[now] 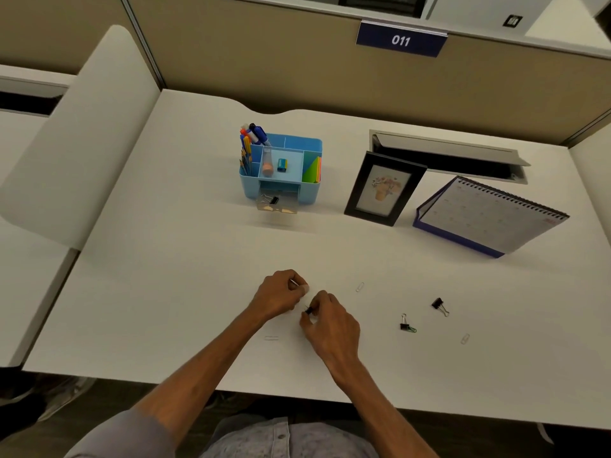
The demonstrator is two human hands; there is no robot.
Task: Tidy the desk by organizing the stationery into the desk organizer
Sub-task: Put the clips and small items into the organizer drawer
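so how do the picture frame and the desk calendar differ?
The picture frame has a black border around a flower print; the desk calendar has a blue base, pale pages and spiral binding along its top edge. The frame looks narrower and stands steeper; the calendar looks wider and leans back more. The frame sits closer to the blue desk organizer. Both stand propped on the white desk.

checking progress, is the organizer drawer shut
No, the clear drawer is pulled out of the blue organizer, with a binder clip inside.
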